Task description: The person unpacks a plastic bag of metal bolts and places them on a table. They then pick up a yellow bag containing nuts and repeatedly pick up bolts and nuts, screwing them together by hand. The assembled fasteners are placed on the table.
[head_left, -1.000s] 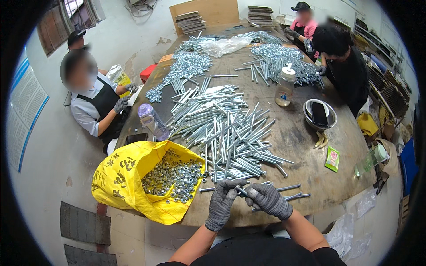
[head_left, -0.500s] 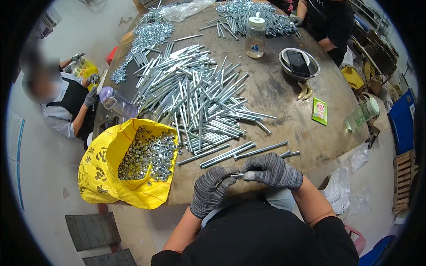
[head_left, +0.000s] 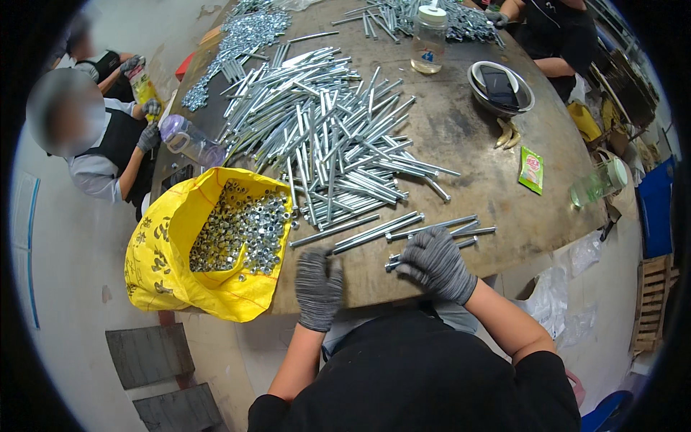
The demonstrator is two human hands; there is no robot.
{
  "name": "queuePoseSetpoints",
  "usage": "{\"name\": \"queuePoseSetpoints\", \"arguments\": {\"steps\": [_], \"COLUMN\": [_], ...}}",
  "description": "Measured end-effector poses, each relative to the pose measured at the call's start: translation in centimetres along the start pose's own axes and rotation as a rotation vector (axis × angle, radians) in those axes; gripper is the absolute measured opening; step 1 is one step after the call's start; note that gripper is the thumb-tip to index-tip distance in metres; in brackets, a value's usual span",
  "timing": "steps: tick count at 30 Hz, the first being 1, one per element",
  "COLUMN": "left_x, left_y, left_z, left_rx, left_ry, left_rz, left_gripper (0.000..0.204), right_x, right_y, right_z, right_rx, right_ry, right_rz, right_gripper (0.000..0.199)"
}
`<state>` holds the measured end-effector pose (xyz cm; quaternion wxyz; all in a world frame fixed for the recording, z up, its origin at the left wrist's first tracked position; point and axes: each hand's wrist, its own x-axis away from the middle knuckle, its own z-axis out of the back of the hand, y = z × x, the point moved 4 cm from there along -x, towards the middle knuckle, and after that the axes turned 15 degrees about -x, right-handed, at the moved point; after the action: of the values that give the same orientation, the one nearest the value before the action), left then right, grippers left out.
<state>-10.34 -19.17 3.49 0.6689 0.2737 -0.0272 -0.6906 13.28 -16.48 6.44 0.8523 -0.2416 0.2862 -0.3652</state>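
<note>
Our right hand [head_left: 435, 265] lies flat on the short row of long bolts [head_left: 432, 232] at the near edge of the worktop [head_left: 468, 137], fingers spread, gripping nothing we can see. Our left hand [head_left: 318, 288] rests beside the yellow bag of nuts [head_left: 237, 234], fingers loosely curled; whether it pinches a nut we cannot tell. Best to lift 1 bolt clear of the row, keeping nuts close.
</note>
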Motion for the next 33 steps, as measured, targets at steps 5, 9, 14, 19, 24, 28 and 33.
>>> {"name": "queuePoseSetpoints", "arguments": {"steps": [5,9,14,19,24,28,33], "left_x": [-1.4,-0.5,1.1,0.4,0.2,0.2,1.1], "left_y": [-5.5,-8.0,-9.1,-7.7,-7.7,-8.2,-8.2], "left_z": [3.8,5.1,4.8,4.6,4.6,4.0,4.3], "left_rx": [-0.357,-0.441,-0.302,-0.391,-0.458,-0.454,-0.427], "left_ry": [0.111,-0.029,-0.006,0.083,0.116,0.076,0.106], "left_rz": [0.134,0.239,0.286,0.211,0.188,0.23,0.274], "left_gripper": [0.027,0.032,0.035,0.032,0.023,0.019,0.019], "right_x": [-4.0,-5.7,-6.6,-5.9,-5.2,-5.3,-5.6], "right_y": [3.8,5.8,5.7,5.1,4.2,3.8,2.7], "right_z": [0.6,0.5,1.2,1.8,2.6,2.4,2.7], "right_rx": [0.191,0.138,0.103,-0.028,-0.394,-0.831,-1.206], "right_ry": [-0.095,-0.289,-0.336,-0.216,0.004,0.314,0.705], "right_rz": [-0.172,-0.195,-0.061,-0.072,-0.161,-0.234,-0.243], "right_gripper": [0.024,0.016,0.021,0.021,0.018,0.021,0.026]}}
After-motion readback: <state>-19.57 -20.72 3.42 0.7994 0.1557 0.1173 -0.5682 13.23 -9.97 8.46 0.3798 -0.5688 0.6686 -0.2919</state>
